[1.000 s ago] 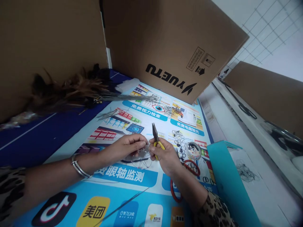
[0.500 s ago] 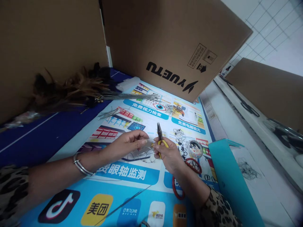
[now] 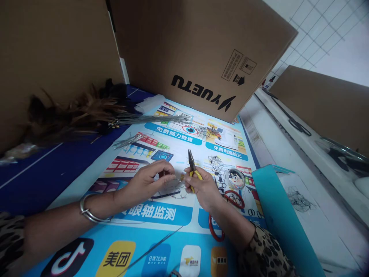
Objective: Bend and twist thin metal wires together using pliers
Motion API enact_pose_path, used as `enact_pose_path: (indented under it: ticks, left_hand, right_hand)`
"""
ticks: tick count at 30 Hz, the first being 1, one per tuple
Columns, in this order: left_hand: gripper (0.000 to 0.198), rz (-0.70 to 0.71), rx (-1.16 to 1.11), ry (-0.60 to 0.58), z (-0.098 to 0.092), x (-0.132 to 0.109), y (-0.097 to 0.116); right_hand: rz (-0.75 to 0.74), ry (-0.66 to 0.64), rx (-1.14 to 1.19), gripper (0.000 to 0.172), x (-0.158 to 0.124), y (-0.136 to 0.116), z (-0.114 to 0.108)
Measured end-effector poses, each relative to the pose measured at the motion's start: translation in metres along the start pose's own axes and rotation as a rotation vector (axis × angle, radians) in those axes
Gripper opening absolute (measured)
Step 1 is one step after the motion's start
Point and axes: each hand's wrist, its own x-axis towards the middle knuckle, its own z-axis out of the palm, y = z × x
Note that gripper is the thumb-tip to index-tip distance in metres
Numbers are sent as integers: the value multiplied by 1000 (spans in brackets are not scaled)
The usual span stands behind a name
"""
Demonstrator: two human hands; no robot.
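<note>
In my right hand (image 3: 201, 186) is a pair of needle-nose pliers (image 3: 191, 159) with yellow handles, its dark jaws pointing up and away from me. The right thumb and fingers wrap the handles. My left hand (image 3: 157, 177) is closed in a pinch just to the left, on a thin wire (image 3: 180, 180) that spans the small gap between both hands. The wire's far end is too fine to follow. Below the hands, more thin bent wire (image 3: 173, 194) lies on the printed mat. The red-handled scissors (image 3: 215, 231) lie partly under my right forearm.
Small black wire pieces (image 3: 220, 175) and a round container (image 3: 236, 179) lie right of my hands. Straight wires (image 3: 155, 118) and feathers (image 3: 83, 115) are at the back left. A cardboard box (image 3: 201, 46) stands behind. A teal box (image 3: 276, 200) is at the right, beside tangled wire (image 3: 300, 200).
The view has shifted slightly. My left hand has turned a little, its fingers more bent. The pliers stay in my right hand, their jaws tilted slightly more to the left.
</note>
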Motion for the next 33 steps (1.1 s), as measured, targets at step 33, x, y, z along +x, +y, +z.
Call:
enact_pose_path:
  ticks: [33]
  left_hand:
    - [15,-139,-65,-152,3,-1,-3]
  right_hand:
    - [-100,-35,-12,26,-1,7,0]
